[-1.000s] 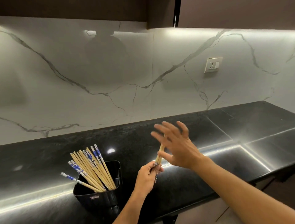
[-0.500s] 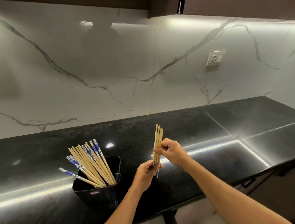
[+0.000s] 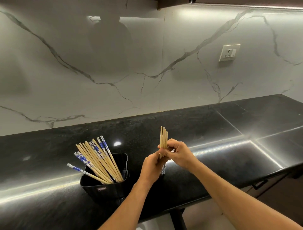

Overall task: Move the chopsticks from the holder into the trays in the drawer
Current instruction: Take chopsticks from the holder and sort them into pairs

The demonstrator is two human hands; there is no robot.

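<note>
Entering from the bottom edge, both bare forearms are cut off by the frame and meet over the front of the countertop (image 3: 213, 131). Left hand (image 3: 151, 165) is curled round the lower part of a small bundle of chopsticks (image 3: 163, 139), and right hand (image 3: 179, 154) pinches the same bundle just above it, fingers wrapped over the sticks. Bundle stands nearly upright, four plain wooden tips showing on top and blue-and-white patterned ends poking out below the left hand. Its middle is hidden by the fingers, so the exact count can't be confirmed. Just left of the hands, a black holder (image 3: 105, 187) stands on the counter, its lower right corner covered by the left forearm and its small front label too tiny to read. More chopsticks in the holder (image 3: 98, 159) lean left in a fan, some patterned end up and some plain, with their lower parts hidden inside. Countertop is glossy black stone with bright light streaks. Under its right edge a dark cabinet front with a bar handle (image 3: 260, 186) is dim and hard to make out. Behind is a white marble backsplash (image 3: 164, 65) with grey veins and a blurry dark reflection. A white wall socket (image 3: 229, 52) sits on the right. At the top, a dark upper cabinet (image 3: 246, 1) is mostly cropped.
</note>
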